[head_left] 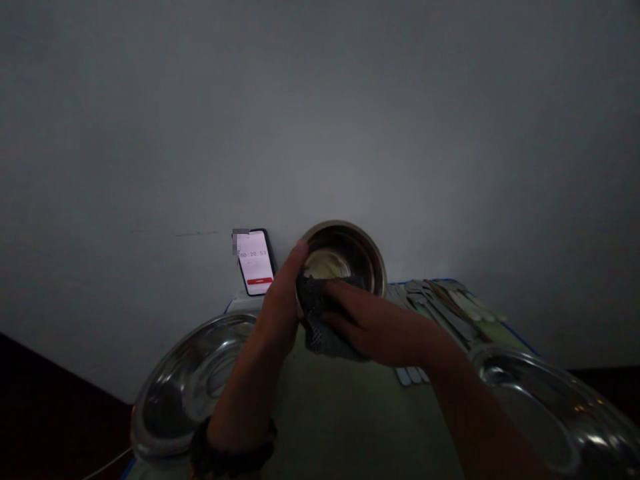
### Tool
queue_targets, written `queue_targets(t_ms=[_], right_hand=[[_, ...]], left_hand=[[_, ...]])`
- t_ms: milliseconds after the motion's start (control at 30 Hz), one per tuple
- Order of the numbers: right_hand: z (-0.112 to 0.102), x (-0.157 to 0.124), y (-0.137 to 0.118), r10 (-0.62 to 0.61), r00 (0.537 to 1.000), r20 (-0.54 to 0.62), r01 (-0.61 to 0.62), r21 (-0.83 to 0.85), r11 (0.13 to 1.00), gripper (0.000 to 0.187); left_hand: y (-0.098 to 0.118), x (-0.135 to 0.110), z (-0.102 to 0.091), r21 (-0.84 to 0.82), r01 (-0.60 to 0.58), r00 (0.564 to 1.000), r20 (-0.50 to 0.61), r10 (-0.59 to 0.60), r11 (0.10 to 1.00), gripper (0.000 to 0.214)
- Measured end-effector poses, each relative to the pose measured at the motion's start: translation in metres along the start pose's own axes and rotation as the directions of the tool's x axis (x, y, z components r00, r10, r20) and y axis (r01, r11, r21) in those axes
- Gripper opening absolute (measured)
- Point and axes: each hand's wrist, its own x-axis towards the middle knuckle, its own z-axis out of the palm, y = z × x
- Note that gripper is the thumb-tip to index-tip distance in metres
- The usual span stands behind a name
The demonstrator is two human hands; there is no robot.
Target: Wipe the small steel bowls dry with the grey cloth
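A round metal bowl (373, 257) is held up over the table, its open side tilted toward me. My left hand (285, 300) grips the bowl's left rim, with the thumb on the edge and the other fingers hidden behind it. A dark grey cloth (325, 333) hangs over the near rim and partly inside the bowl. My right hand (365, 317) is closed on this cloth and presses it against the bowl's inner wall. Its fingertips are partly hidden in the cloth.
A large shiny metal basin (150, 427) stands at left, another metal basin (595, 417) at right. Several pieces of flatware (450, 320) lie at the back right of the green table (360, 420). A phone (256, 263) showing a timer leans on the wall (320, 120).
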Motion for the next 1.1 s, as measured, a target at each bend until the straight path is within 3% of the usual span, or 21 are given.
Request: queue_targets(t_ms=[67, 133, 200, 300, 367, 400, 467, 600, 667, 767, 867, 967, 1033, 1100], right_hand=[[0.002, -0.003, 0.005, 0.105, 0.994, -0.043, -0.112, -0.213, 0.971, 0.021], [0.004, -0.003, 0.009, 0.213, 0.959, -0.185, -0.272, -0.407, 0.872, 0.022], [0.005, 0.001, 0.011, 0.243, 0.903, -0.353, -0.4, -0.49, 0.774, 0.023], [0.004, 0.011, 0.008, 0.202, 0.799, -0.566, -0.498, -0.434, 0.751, 0.021], [0.005, 0.016, 0.007, 0.199, 0.73, -0.653, -0.494, -0.303, 0.815, 0.02], [0.006, 0.018, 0.007, 0.208, 0.717, -0.666, -0.457, -0.223, 0.861, 0.02], [0.008, 0.019, 0.007, 0.212, 0.757, -0.618, -0.312, -0.058, 0.948, 0.019], [0.01, 0.016, 0.006, 0.086, 0.933, -0.349, -0.009, 0.216, 0.976, 0.025], [0.008, 0.012, 0.003, 0.007, 0.979, -0.204, 0.049, 0.271, 0.961, 0.028], [0.0, 0.004, -0.001, -0.027, 0.999, -0.046, 0.036, 0.212, 0.977, 0.026], [-0.011, -0.005, 0.002, 0.089, 0.996, -0.011, -0.087, 0.096, 0.992, 0.019], [-0.024, -0.01, 0.013, 0.24, 0.956, -0.169, -0.222, 0.12, 0.968, 0.016], [-0.032, -0.011, 0.021, 0.319, 0.884, -0.343, -0.253, 0.223, 0.941, 0.019], [-0.038, -0.01, 0.028, 0.383, 0.765, -0.518, -0.243, 0.319, 0.916, 0.02]], left_hand=[[0.002, -0.003, 0.001, 0.06, -0.054, 0.996, 0.081, 0.049, 0.997, 0.033], [0.002, -0.005, 0.001, 0.114, -0.079, 0.987, 0.151, 0.061, 0.99, 0.033], [-0.002, -0.007, 0.001, 0.124, -0.068, 0.985, 0.167, 0.047, 0.99, 0.034], [-0.011, -0.008, 0.002, 0.067, -0.074, 0.986, 0.154, 0.063, 0.995, 0.035], [-0.016, -0.008, 0.004, 0.023, -0.068, 0.985, 0.16, 0.064, 0.997, 0.033], [-0.018, -0.007, 0.004, 0.004, -0.058, 0.985, 0.165, 0.057, 0.998, 0.031], [-0.019, -0.005, 0.005, -0.014, -0.033, 0.985, 0.171, 0.035, 0.999, 0.031], [-0.012, -0.004, 0.002, 0.008, 0.0, 0.98, 0.199, -0.002, 1.0, 0.036], [-0.008, -0.004, 0.0, 0.023, 0.019, 0.983, 0.183, -0.023, 1.0, 0.036], [-0.004, -0.003, -0.001, 0.027, 0.043, 0.991, 0.128, -0.046, 0.999, 0.036], [-0.005, -0.001, 0.001, 0.032, 0.014, 0.995, 0.101, -0.017, 0.999, 0.036], [-0.007, 0.001, 0.001, 0.064, -0.051, 0.994, 0.099, 0.045, 0.997, 0.035], [-0.007, 0.002, -0.002, 0.097, -0.081, 0.991, 0.119, 0.069, 0.992, 0.037], [-0.006, 0.004, -0.007, 0.13, -0.093, 0.989, 0.129, 0.076, 0.987, 0.038]])
